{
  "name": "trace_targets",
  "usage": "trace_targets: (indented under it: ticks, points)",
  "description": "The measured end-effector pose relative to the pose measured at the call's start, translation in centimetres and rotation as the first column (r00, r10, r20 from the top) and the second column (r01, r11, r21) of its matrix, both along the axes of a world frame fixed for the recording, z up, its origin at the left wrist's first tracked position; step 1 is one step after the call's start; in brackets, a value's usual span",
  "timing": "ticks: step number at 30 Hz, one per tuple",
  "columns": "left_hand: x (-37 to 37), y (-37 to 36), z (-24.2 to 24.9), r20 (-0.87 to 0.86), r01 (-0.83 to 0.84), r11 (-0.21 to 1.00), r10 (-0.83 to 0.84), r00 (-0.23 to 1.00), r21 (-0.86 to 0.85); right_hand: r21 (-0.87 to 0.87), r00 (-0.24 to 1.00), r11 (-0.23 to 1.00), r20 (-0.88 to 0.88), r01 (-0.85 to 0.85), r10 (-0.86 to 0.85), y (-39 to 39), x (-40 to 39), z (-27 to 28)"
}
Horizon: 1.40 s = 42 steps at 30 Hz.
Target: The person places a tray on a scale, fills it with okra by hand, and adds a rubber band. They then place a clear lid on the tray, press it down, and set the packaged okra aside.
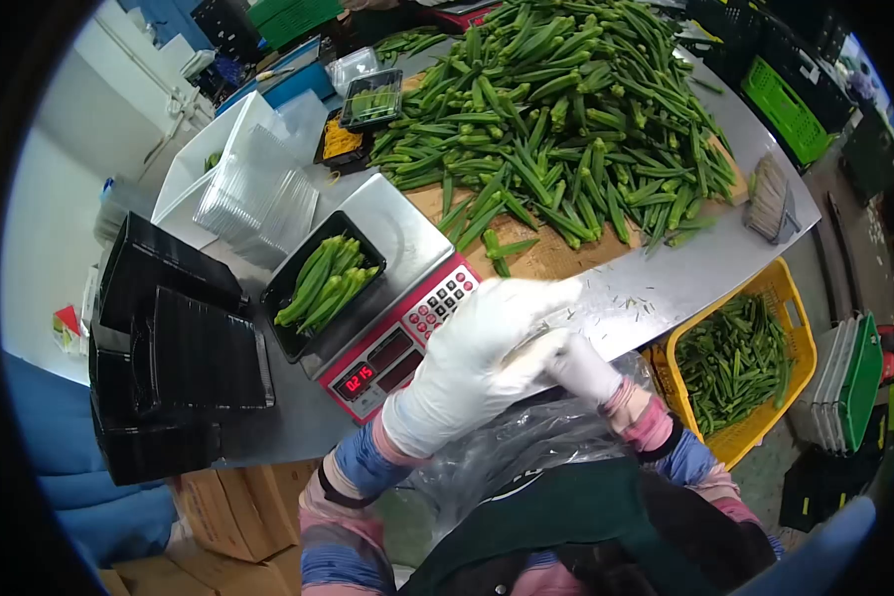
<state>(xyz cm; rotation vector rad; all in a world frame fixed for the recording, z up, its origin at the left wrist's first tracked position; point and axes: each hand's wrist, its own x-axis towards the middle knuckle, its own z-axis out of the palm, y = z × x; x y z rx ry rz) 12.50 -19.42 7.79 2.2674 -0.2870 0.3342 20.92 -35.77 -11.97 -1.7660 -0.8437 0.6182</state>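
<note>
My left hand (472,343), in a white glove, is in front of the scale's keypad, its fingers stretched to the right and slightly blurred. Against it is my right hand (583,370), also gloved in white, its fingers partly hidden. Nothing shows between the two hands. A black tray (280,316) of okra (328,283) sits on the red and silver scale (407,233), whose display reads 0.215. Beyond the hands a large heap of okra (556,119) covers a cardboard sheet (541,260) on the metal table (621,293).
Stacked black trays (204,348) and clear plastic lids (258,199) stand left of the scale. A yellow crate (803,343) of okra is at the lower right. A brush (770,204) lies at the table's right edge. Clear plastic sheeting (487,447) hangs by my waist.
</note>
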Motion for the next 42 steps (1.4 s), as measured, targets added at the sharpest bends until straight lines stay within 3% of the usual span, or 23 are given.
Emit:
trace_targets:
  ticks: [1, 3, 5, 7, 10, 13, 14, 15, 16, 17, 18, 20, 24, 28, 31, 33, 36, 37, 39, 41, 42]
  points:
    - [-0.5, 0.0, -0.8, -0.121, -0.019, 1.0, 0.019, 0.992, 0.008, 0.041, 0.994, 0.995, -0.07, 0.088, -0.085, -0.5, 1.1, -0.1]
    - [-2.1, 0.0, -3.6, -0.288, -0.077, 0.996, 0.06, 0.956, -0.05, -0.195, 0.972, 0.959, -0.065, 0.207, -0.224, -1.1, 5.5, 0.6]
    - [-4.1, -0.3, -7.1, -0.381, -0.17, 0.969, 0.091, 0.92, -0.178, 0.194, 0.822, 0.882, 0.321, 0.429, -0.47, -0.7, 10.3, -3.2]
    - [-5.2, -1.2, -8.3, -0.506, -0.281, 0.892, 0.071, 0.859, -0.353, 0.194, 0.588, 0.83, 0.623, 0.524, -0.517, -0.1, 13.7, -2.9]
    - [-6.2, -2.0, -10.3, -0.561, -0.385, 0.798, 0.071, 0.824, -0.464, 0.096, 0.499, 0.843, 0.768, 0.53, -0.401, 0.8, 16.1, -3.0]
    - [-6.0, -2.1, -10.6, -0.572, -0.446, 0.715, 0.077, 0.816, -0.539, -0.016, 0.782, 0.853, 0.409, 0.522, -0.471, 0.7, 16.4, -2.4]
    - [-5.8, -2.2, -10.5, -0.585, -0.476, 0.671, 0.076, 0.807, -0.569, 0.127, 0.791, 0.845, 0.303, 0.52, -0.532, 0.6, 16.6, -3.7]
    - [-5.7, -2.3, -10.4, -0.598, -0.505, 0.624, 0.074, 0.798, -0.596, 0.109, 0.877, 0.87, -0.028, 0.48, -0.48, 0.2, 16.2, -3.1]
    - [-5.4, -2.5, -10.5, -0.61, -0.527, 0.597, 0.077, 0.788, -0.605, 0.107, 0.854, 0.892, -0.358, 0.438, -0.377, -0.6, 15.6, -1.7]
    - [-5.1, -2.6, -10.5, -0.621, -0.547, 0.57, 0.079, 0.779, -0.613, 0.122, 0.727, 0.908, -0.645, 0.4, -0.234, -1.4, 14.8, -0.2]
    - [-4.8, -2.7, -10.5, -0.632, -0.565, 0.544, 0.08, 0.771, -0.62, 0.202, 0.706, 0.905, -0.694, 0.374, -0.137, -2.0, 13.8, 0.9]
    - [-4.3, -2.9, -10.7, -0.63, -0.553, 0.556, 0.065, 0.774, -0.621, 0.361, 0.648, 0.87, -0.759, 0.335, 0.065, -2.9, 11.7, 2.3]
    - [-3.9, -3.5, -10.8, -0.621, -0.532, 0.573, 0.051, 0.782, -0.623, 0.428, 0.502, 0.835, -0.836, 0.347, 0.22, -3.7, 9.7, 2.4]
    - [-3.3, -3.5, -11.1, -0.573, -0.51, 0.551, 0.07, 0.817, -0.66, 0.406, 0.461, 0.855, -0.856, 0.322, 0.233, -3.1, 7.5, 4.0]
    - [-2.1, -3.5, -9.5, -0.447, -0.48, 0.525, 0.199, 0.872, -0.703, 0.176, 0.795, 0.983, -0.59, -0.043, 0.14, -2.4, 5.2, 7.7]
    - [-2.0, -2.7, -8.3, -0.383, -0.416, 0.623, 0.195, 0.903, -0.663, 0.152, 0.739, 0.974, -0.634, -0.17, 0.228, -1.5, 3.1, 6.9]
    - [-2.5, -3.0, -9.7, -0.478, -0.453, 0.355, 0.019, 0.878, -0.818, 0.096, 0.818, 0.966, -0.516, -0.241, 0.256, -0.6, 0.8, 4.1]
    - [-3.0, -2.5, -9.9, -0.471, -0.433, 0.428, 0.02, 0.882, -0.793, 0.086, 0.825, 0.968, -0.509, -0.237, 0.247, -0.4, 0.4, 3.9]
    - [-3.5, -2.2, -10.4, -0.376, -0.39, 0.323, 0.108, 0.92, -0.862, 0.054, 0.844, 0.976, -0.494, -0.21, 0.209, 0.1, 0.0, 3.8]
    - [-4.5, 0.4, -8.1, -0.258, -0.461, 0.601, 0.396, 0.881, -0.653, 0.091, 0.84, 0.98, -0.505, -0.176, 0.198, 0.6, -0.2, 4.5]
    - [-5.0, 2.1, -6.8, -0.224, -0.54, 0.638, 0.51, 0.831, -0.549, 0.062, 0.832, 0.986, -0.53, -0.155, 0.164, 0.4, 0.0, 4.4]
